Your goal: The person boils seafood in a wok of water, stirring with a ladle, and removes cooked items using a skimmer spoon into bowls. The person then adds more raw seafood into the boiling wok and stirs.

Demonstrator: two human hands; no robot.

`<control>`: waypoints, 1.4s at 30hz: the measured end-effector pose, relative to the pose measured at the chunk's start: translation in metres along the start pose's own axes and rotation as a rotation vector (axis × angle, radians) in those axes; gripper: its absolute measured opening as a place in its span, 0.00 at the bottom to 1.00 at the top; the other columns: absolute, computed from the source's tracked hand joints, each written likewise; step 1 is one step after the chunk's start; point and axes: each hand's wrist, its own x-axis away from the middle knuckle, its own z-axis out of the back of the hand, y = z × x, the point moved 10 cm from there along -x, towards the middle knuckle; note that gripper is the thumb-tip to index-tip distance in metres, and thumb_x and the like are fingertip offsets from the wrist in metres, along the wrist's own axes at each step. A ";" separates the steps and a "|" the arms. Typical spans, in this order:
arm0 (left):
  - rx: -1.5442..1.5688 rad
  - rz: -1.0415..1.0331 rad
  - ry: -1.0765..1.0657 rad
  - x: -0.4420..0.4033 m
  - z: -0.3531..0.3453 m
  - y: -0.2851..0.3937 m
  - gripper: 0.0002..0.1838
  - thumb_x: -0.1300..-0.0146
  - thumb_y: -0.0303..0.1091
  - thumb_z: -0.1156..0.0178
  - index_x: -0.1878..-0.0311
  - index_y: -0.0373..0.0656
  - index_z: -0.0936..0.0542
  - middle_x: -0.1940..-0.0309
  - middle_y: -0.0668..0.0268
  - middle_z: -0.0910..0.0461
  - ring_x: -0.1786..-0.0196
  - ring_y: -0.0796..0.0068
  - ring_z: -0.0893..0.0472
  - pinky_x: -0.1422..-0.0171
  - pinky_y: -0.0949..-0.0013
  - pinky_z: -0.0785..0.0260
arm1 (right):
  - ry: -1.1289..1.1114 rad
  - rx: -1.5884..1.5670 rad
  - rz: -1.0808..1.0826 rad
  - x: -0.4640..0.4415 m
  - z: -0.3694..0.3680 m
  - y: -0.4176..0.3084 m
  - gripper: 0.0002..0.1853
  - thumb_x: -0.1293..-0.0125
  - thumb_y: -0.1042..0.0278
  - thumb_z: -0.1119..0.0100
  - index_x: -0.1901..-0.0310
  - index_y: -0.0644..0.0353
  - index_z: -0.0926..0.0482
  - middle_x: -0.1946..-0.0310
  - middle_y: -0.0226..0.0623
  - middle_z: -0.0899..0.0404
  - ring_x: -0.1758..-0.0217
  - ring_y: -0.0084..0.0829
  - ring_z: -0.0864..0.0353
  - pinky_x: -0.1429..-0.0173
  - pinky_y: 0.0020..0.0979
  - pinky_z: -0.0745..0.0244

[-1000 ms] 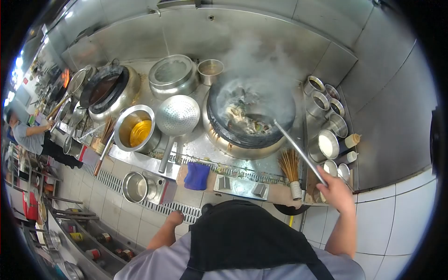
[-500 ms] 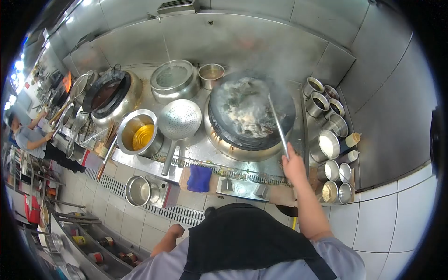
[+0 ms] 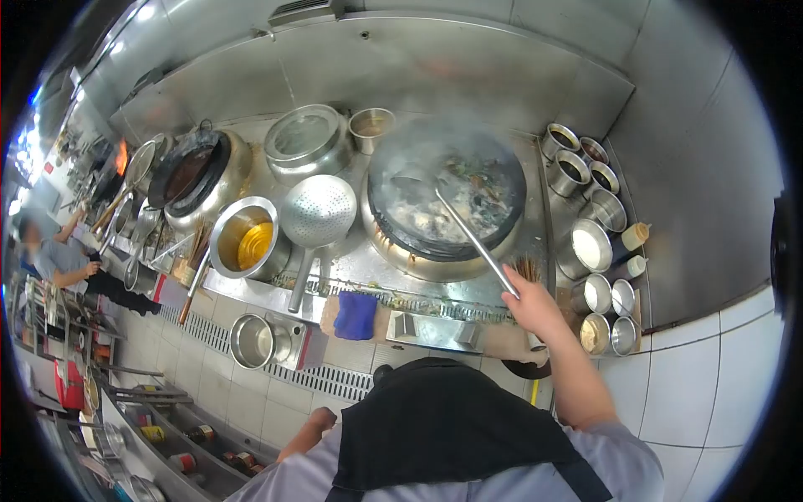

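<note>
My right hand [image 3: 533, 306] is closed round the end of a long metal ladle handle [image 3: 475, 238]. The handle slants up and left into a large dark wok [image 3: 389, 197] on the stove, where the ladle's head rests among steaming food [image 3: 481, 184] with green and pale pieces. Down at my left side hangs my left hand [image 3: 321, 417], low beside the apron; its fingers are too small and hidden to read. A perforated strainer [image 3: 319, 209] lies left of the wok, next to a pot of yellow oil [image 3: 254, 246].
Metal containers [image 3: 591, 249] of seasonings stand right of the wok. A blue cloth [image 3: 356, 315] lies on the front ledge. Behind are a lidded pot [image 3: 305, 138] and a small pot [image 3: 371, 125]. A co-worker [image 3: 63, 259] stands at the far left by another wok.
My right hand has moved left from its place a second ago. The ladle has swung leftward across the wok, and the food has shifted and spread. My left hand stays low.
</note>
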 end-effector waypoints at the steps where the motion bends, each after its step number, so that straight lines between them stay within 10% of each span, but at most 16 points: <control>1: 0.006 -0.001 0.027 -0.004 0.012 0.000 0.13 0.43 0.36 0.47 0.63 0.41 0.16 0.56 0.52 0.19 0.49 0.54 0.21 0.45 0.58 0.27 | -0.015 0.017 -0.017 -0.002 -0.004 0.005 0.29 0.37 0.64 0.44 0.33 0.48 0.36 0.58 0.54 0.21 0.57 0.52 0.21 0.51 0.40 0.27; 6: -0.299 -0.078 0.106 -0.026 0.046 0.013 0.11 0.47 0.35 0.40 0.64 0.41 0.16 0.59 0.53 0.18 0.51 0.55 0.20 0.47 0.58 0.27 | 0.224 -0.158 0.176 0.015 0.026 0.008 0.29 0.36 0.67 0.45 0.32 0.51 0.38 0.69 0.45 0.18 0.71 0.41 0.19 0.63 0.38 0.25; 8: -0.265 -0.049 0.173 -0.029 0.052 0.014 0.11 0.51 0.35 0.35 0.64 0.40 0.16 0.58 0.54 0.18 0.50 0.56 0.21 0.47 0.59 0.27 | -0.005 -0.496 -0.308 0.032 0.033 0.017 0.27 0.34 0.69 0.47 0.33 0.53 0.37 0.78 0.33 0.25 0.83 0.26 0.28 0.77 0.30 0.29; 11: -0.137 0.032 0.163 -0.006 0.072 0.032 0.13 0.52 0.35 0.33 0.64 0.40 0.16 0.58 0.54 0.18 0.49 0.55 0.21 0.46 0.60 0.27 | -0.006 -0.638 -0.277 0.029 0.029 0.042 0.25 0.33 0.70 0.49 0.34 0.55 0.36 0.81 0.25 0.35 0.88 0.17 0.37 0.85 0.24 0.37; 20: -0.429 -0.083 -0.146 -0.049 -0.036 -0.006 0.12 0.48 0.34 0.39 0.61 0.45 0.15 0.55 0.55 0.18 0.50 0.54 0.20 0.46 0.59 0.27 | -0.147 -0.898 -0.370 0.009 -0.018 0.045 0.04 0.31 0.67 0.51 0.59 0.55 0.30 0.82 0.25 0.33 0.87 0.20 0.35 0.83 0.25 0.37; 25: 0.425 0.313 0.221 0.015 0.073 0.017 0.12 0.46 0.33 0.46 0.65 0.39 0.16 0.58 0.54 0.18 0.53 0.58 0.19 0.48 0.60 0.27 | -0.234 -0.973 -0.420 0.011 -0.021 0.043 0.05 0.31 0.65 0.51 0.57 0.53 0.31 0.81 0.25 0.33 0.87 0.21 0.35 0.83 0.26 0.39; 42: -0.131 -0.033 0.007 -0.008 -0.003 0.015 0.14 0.52 0.39 0.32 0.62 0.44 0.16 0.57 0.59 0.18 0.49 0.57 0.22 0.45 0.60 0.28 | -0.301 -1.189 -0.486 0.055 0.053 0.040 0.16 0.30 0.64 0.52 0.44 0.59 0.30 0.83 0.29 0.34 0.89 0.21 0.38 0.87 0.24 0.43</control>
